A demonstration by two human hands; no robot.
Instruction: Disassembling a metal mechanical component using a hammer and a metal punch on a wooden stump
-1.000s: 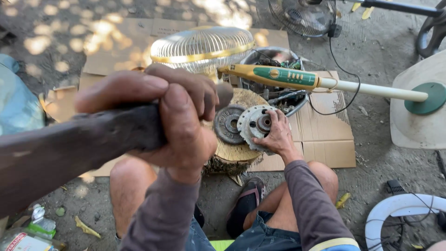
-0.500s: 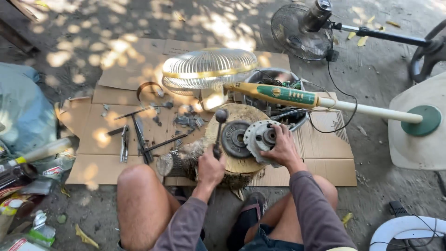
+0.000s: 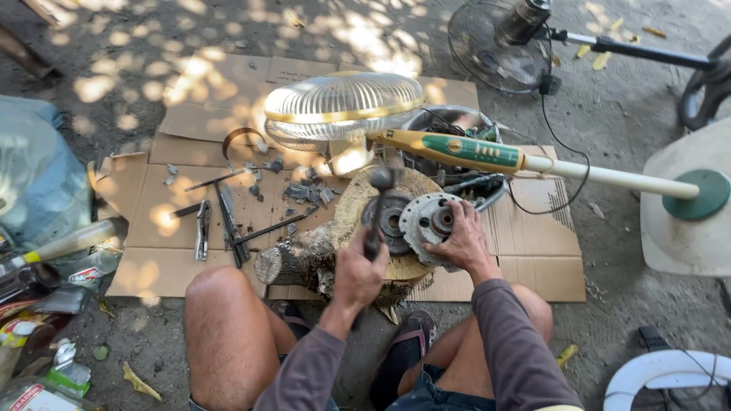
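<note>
My left hand [image 3: 358,272] grips the handle of a dark hammer [image 3: 376,205], its head raised over the wooden stump [image 3: 358,202]. On the stump lies a dark round motor part [image 3: 387,217]. My right hand [image 3: 461,242] holds a silvery round motor housing [image 3: 423,218] on edge beside that part, fingers wrapped over its right side. Both knees frame the stump from below.
Flattened cardboard [image 3: 221,106] covers the ground, with pliers [image 3: 202,228], metal rods and scraps on it. A fan grille [image 3: 343,103], a green-and-cream fan stand [image 3: 495,156], a basin of parts [image 3: 449,122], another fan [image 3: 495,38] and a blue bag [image 3: 34,171] surround me.
The hammer, first raised close to the camera, has come down over the stump. My view has shifted, showing more of the cardboard. The right hand has stayed on the housing.
</note>
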